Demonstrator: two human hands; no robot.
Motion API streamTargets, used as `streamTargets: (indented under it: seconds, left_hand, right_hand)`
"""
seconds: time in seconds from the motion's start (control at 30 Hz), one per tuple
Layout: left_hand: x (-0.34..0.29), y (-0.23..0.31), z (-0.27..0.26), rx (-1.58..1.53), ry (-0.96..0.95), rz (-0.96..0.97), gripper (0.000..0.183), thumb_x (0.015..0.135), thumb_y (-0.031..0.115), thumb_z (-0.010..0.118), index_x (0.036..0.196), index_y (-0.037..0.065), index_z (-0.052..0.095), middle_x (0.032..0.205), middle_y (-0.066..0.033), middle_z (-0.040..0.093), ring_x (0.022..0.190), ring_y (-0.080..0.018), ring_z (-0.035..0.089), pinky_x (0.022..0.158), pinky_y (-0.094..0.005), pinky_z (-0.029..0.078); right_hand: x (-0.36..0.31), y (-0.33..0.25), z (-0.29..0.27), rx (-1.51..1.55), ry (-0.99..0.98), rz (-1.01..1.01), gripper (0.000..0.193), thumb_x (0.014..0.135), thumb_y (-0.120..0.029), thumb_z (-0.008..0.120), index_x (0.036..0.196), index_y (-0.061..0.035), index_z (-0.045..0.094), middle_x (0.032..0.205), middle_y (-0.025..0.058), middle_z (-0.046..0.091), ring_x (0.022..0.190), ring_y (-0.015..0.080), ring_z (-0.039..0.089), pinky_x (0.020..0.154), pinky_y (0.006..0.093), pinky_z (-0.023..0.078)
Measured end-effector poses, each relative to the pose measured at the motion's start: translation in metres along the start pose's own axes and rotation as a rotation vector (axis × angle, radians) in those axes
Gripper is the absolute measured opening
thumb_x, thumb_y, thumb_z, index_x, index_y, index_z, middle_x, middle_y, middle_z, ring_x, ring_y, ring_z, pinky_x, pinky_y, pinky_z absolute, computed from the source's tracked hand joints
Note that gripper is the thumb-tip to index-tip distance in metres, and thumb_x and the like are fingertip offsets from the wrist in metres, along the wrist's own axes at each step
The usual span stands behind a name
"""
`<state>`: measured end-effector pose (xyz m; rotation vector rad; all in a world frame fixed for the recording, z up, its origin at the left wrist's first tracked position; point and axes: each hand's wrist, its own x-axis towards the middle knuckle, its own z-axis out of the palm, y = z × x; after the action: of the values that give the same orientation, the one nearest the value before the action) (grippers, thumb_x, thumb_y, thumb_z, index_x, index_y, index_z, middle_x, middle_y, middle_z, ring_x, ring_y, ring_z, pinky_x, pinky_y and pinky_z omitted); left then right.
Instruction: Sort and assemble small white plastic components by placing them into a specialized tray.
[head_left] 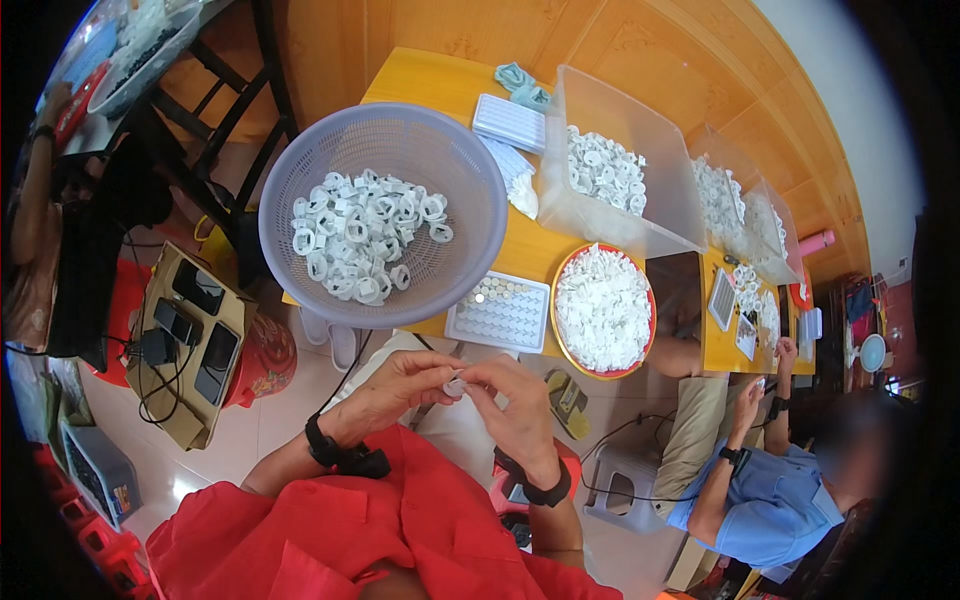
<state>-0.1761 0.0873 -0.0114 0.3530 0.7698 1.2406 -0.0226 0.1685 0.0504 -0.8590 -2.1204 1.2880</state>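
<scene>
My left hand (395, 388) and my right hand (513, 408) meet above my lap, both pinching a small white plastic part (454, 386) from either side. Fingers cover much of it, so its full shape is hidden. Just beyond them lies a white tray (470, 332) with rows of slots, some filled with small round pieces. To its left, a large grey-purple basket (285, 165) holds many white ring-shaped plastic parts (360, 230). On the tray's right, a red-rimmed round bowl (652, 325) is heaped with small white pieces (602, 310).
A clear plastic bin (640, 235) of white parts stands on the yellow table (525, 245), near stacked white trays (508, 120) and a teal cloth (520, 82). Phones lie on a cardboard box (185, 405) at left. A co-worker in blue (760, 505) sits at right beside a stool (625, 490).
</scene>
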Motion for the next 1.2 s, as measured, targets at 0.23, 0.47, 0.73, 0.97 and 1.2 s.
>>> streamTargets:
  seconds: [0.23,0.47,0.73,0.97,1.2]
  left_hand:
    - [0.0,-0.002,0.001,0.016,0.018,-0.016,0.026,0.09,0.016,0.054,0.109,0.0,0.059,0.105,-0.0083,0.06,0.092,-0.0143,0.059,0.079,-0.029,0.052]
    - [0.002,0.002,0.004,0.077,0.013,-0.012,0.025,0.09,0.015,0.053,0.109,0.0,0.059,0.104,-0.008,0.06,0.092,-0.0138,0.059,0.078,-0.028,0.052]
    - [0.001,0.004,0.009,0.108,0.071,-0.005,0.023,0.088,0.013,0.056,0.105,-0.001,0.061,0.101,-0.0071,0.061,0.09,-0.0134,0.059,0.076,-0.0279,0.053]
    - [0.001,0.007,0.008,0.297,0.088,0.086,0.018,0.085,0.012,0.06,0.099,0.0,0.062,0.096,-0.0062,0.061,0.088,-0.0129,0.059,0.078,-0.0289,0.052]
    - [0.003,0.004,0.014,0.23,0.125,0.134,0.018,0.086,0.01,0.058,0.101,0.0,0.06,0.099,-0.0065,0.059,0.091,-0.0145,0.059,0.08,-0.0294,0.053]
  right_hand:
    - [-0.001,0.007,0.0,-0.06,-0.029,-0.045,0.015,0.073,0.005,0.061,0.086,-0.0008,0.064,0.078,0.0084,0.061,0.059,0.0169,0.058,0.055,0.0256,0.045]
    - [-0.002,0.008,0.001,-0.082,-0.003,-0.05,0.014,0.072,0.005,0.062,0.085,-0.002,0.065,0.077,0.0082,0.061,0.061,0.0183,0.059,0.054,0.0267,0.045]
    - [-0.005,0.017,0.014,-0.21,0.085,-0.107,0.013,0.072,0.003,0.062,0.082,-0.0043,0.06,0.074,0.0074,0.059,0.062,0.02,0.059,0.051,0.0279,0.044]
    - [-0.011,0.02,0.029,-0.232,0.182,-0.148,0.016,0.072,0.004,0.062,0.085,-0.0052,0.058,0.079,0.0066,0.055,0.063,0.0174,0.056,0.05,0.024,0.043]
    - [-0.022,0.034,0.028,0.313,0.342,0.246,0.018,0.076,0.002,0.061,0.092,-0.0038,0.057,0.085,0.0022,0.054,0.074,0.0087,0.054,0.056,0.0194,0.043]
